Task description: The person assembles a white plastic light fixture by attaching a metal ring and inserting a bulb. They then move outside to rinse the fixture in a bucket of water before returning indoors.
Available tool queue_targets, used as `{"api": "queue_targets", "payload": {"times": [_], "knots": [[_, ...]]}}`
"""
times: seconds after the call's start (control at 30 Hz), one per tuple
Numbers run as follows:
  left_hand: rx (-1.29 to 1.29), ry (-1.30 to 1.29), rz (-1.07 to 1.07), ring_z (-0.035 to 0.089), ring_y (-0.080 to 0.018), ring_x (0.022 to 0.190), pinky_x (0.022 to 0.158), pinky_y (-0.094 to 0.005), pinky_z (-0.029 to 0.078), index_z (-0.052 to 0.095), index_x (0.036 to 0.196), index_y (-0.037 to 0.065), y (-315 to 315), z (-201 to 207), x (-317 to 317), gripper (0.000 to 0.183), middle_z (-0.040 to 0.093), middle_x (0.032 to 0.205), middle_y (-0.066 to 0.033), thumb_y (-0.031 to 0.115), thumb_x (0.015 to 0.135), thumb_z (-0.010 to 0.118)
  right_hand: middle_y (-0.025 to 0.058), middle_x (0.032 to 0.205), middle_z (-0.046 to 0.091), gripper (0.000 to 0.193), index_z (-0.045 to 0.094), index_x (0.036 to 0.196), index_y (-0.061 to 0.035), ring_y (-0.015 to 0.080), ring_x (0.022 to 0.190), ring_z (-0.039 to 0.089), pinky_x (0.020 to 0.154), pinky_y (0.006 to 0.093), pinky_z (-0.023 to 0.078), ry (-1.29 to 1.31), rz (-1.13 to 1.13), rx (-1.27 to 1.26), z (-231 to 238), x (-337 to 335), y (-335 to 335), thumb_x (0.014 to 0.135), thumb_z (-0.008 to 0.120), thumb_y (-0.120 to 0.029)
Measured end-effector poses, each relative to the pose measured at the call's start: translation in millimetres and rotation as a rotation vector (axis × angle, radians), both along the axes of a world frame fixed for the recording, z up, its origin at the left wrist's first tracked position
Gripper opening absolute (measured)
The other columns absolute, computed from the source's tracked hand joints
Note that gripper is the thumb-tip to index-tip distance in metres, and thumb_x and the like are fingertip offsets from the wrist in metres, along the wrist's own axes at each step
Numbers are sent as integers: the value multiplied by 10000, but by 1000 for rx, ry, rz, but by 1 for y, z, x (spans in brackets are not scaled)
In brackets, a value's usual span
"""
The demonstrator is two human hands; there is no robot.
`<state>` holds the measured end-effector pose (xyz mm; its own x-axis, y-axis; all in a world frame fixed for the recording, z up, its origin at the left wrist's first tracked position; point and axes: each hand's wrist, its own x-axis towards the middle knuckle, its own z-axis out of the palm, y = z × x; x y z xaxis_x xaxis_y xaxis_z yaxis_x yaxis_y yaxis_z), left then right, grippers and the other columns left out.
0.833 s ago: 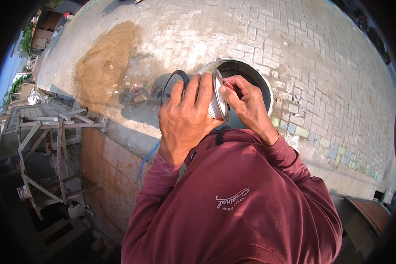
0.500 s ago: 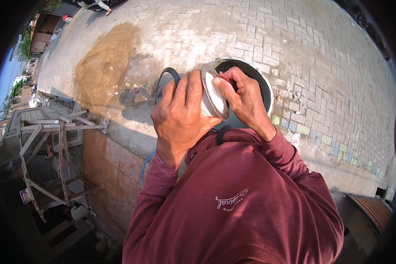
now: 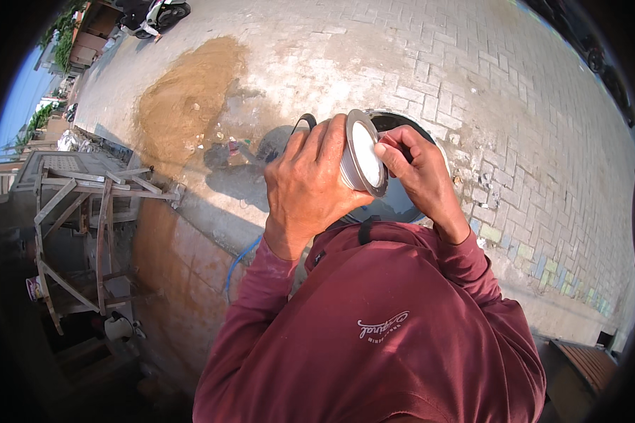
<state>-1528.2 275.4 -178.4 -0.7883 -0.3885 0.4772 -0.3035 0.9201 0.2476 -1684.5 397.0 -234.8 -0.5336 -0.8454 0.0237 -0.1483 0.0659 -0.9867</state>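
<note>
My left hand [image 3: 310, 180] is wrapped round a round fitting [image 3: 366, 156] with a silver rim, a white face and a pale ridged side, tilted so the white face points right. My right hand [image 3: 423, 173] is closed in a pinch, its thumb tip at the right edge of that face; whatever the fingers hold, if anything, is hidden. Left of my left fingers a dark curved rim [image 3: 305, 120] shows; I cannot tell whether it belongs to the fitting. Below and behind both hands stands a round dark tub [image 3: 400, 206] with a greyish surface inside.
A sand heap [image 3: 183, 99] lies on the paving at the upper left. Further left stands a wooden trestle frame [image 3: 106, 211], with a white container [image 3: 118, 327] low beside it. A blue hose [image 3: 237, 266] curves near my left forearm. A motorbike [image 3: 164, 14] is at the far upper left.
The view has shifted, so both hands and the fitting appear further right. Less of the dark rim left of my left hand shows. At the upper left, more of the motorbike has come into view.
</note>
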Motion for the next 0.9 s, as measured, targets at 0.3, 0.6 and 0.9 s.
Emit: {"api": "queue_targets", "payload": {"times": [0.3,0.6,0.9], "knots": [[-123,68,32,637,-284,958,722,-370,614,553,1373,40,-7,15,1,882,671,1138,-90,391,642,898,56,934,646,260,672,1220,-1,162,915,635,814,326,513,182,-32,-166,28,1,0,1044,649,-191],[-240,81,54,677,-267,998,710,-358,631,629,1316,70,-3,11,-8,855,708,1153,-48,430,602,931,105,960,744,237,652,1103,-2,153,858,685,765,315,544,-6,-28,-117,14,-10,-13,973,712,-191],[-212,39,13,662,-255,925,717,-379,606,632,1310,74,0,19,-8,862,710,1122,-52,385,567,942,147,944,696,220,734,1107,8,286,847,701,759,380,550,275,-112,-221,16,-5,-14,945,718,-140]]}}
